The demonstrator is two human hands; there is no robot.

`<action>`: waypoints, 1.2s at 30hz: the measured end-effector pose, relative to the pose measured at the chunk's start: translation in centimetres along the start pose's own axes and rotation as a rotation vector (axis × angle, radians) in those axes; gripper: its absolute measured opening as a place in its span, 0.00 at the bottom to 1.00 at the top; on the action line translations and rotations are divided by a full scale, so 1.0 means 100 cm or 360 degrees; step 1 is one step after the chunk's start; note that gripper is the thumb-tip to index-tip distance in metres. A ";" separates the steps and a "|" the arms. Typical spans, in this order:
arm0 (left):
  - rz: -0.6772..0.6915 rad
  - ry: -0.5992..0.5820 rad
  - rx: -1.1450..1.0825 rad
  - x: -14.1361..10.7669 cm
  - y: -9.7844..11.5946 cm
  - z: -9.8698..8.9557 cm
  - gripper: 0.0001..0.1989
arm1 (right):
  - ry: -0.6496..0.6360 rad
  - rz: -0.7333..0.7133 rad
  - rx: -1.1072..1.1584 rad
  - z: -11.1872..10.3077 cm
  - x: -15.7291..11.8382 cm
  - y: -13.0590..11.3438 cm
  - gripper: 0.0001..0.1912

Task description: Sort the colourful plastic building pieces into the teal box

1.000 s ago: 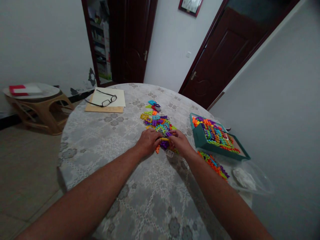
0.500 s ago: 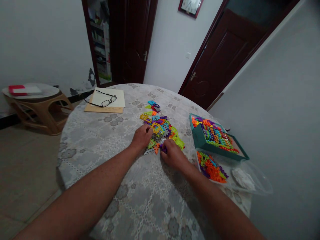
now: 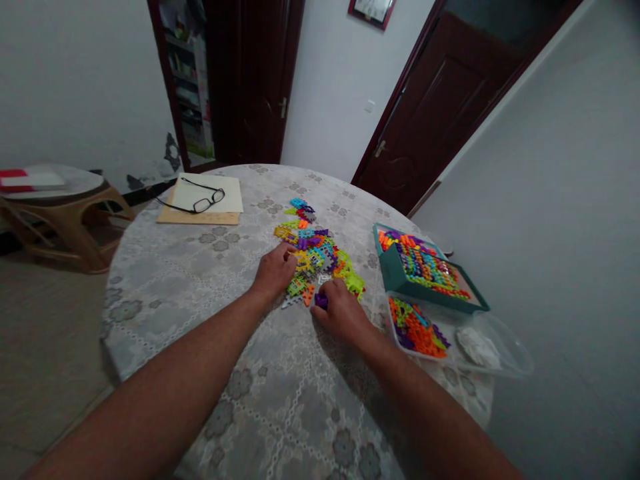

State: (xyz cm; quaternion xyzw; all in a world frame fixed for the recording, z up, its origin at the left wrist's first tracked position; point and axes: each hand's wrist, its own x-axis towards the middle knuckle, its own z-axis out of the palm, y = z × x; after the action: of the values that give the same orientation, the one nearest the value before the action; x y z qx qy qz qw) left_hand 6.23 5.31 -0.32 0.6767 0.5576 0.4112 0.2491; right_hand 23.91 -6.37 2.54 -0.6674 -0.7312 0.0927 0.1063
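Round table (image 3: 210,347) w/ a lace-pattern cloth, person leaning both arms in over it. Flat build (image 3: 315,257) of bright plastic pieces lies mid-table, a bit past centre. Left hand (image 3: 274,270) rests on the build's left edge, fingers spread flat on the pieces, gripping nothing. Right hand (image 3: 340,310) sits at the near end of the build, fingers curled round a purple piece (image 3: 321,301), pinched against the cloth just beside an orange piece (image 3: 309,293).

To the right, a teal box (image 3: 400,275) full of sorted pieces, and just in front of it a clear tray (image 3: 493,363) w/ a loose heap of orange, green & purple ones. Far left of the table: glasses (image 3: 193,202) on top of papers (image 3: 203,205). Off the table, a wooden stool (image 3: 60,213) by the wall; two dark doors behind.
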 end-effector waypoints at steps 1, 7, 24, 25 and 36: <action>0.0047 -0.0023 0.0039 0.000 0.000 0.001 0.16 | 0.0005 -0.0002 0.0005 0.001 -0.002 -0.001 0.12; 0.0262 -0.0070 0.0236 0.001 -0.006 0.008 0.13 | -0.0018 0.0015 0.0001 0.002 -0.018 -0.011 0.18; 0.0302 -0.0182 0.0295 -0.001 -0.010 0.005 0.14 | -0.0169 0.0021 0.0896 -0.027 -0.036 0.000 0.17; 0.0307 -0.0195 0.0298 -0.001 -0.010 0.005 0.14 | -0.0199 0.0096 0.1052 -0.036 -0.034 0.007 0.17; 0.0422 -0.0351 0.0396 0.001 -0.016 0.005 0.20 | 0.0158 0.0609 0.1896 -0.126 0.013 0.136 0.19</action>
State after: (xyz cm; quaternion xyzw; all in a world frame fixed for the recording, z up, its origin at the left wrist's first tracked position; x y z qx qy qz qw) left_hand 5.81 5.88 -1.84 0.8106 0.4795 0.2917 0.1669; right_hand 40.35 -3.89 10.89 -0.6163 -0.4158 0.4706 0.4752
